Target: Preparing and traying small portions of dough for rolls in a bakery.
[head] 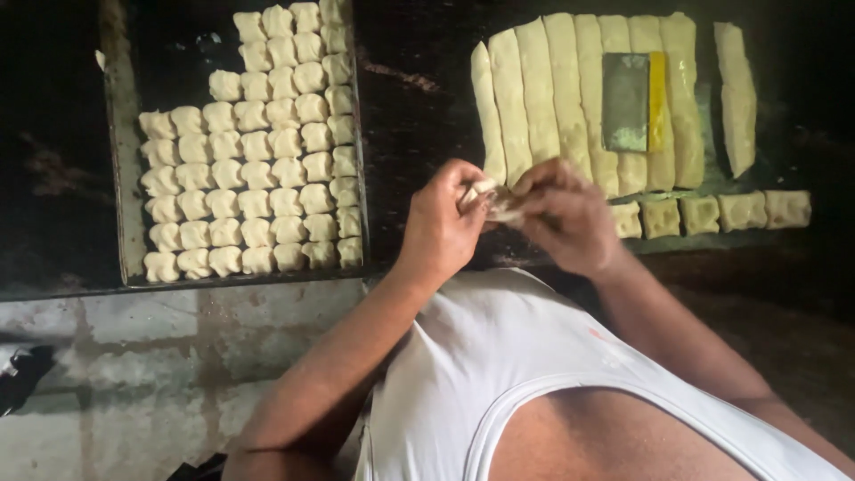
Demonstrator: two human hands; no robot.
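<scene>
Both hands are meeting just above the near edge of the dark counter (pixel 419 107). The left hand (pixel 443 223) and right hand (pixel 565 216) are pinching one small dough piece (pixel 492 201) between their fingertips, fingers closed around it. To the left, a tray (pixel 120 178) is holding rows of shaped pieces (pixel 258 151). Behind the hands, long dough strips (pixel 552 89) are lying side by side, with a scraper (pixel 634 101) resting on them. Cut squares (pixel 712 214) are sitting in a row right of the hands.
</scene>
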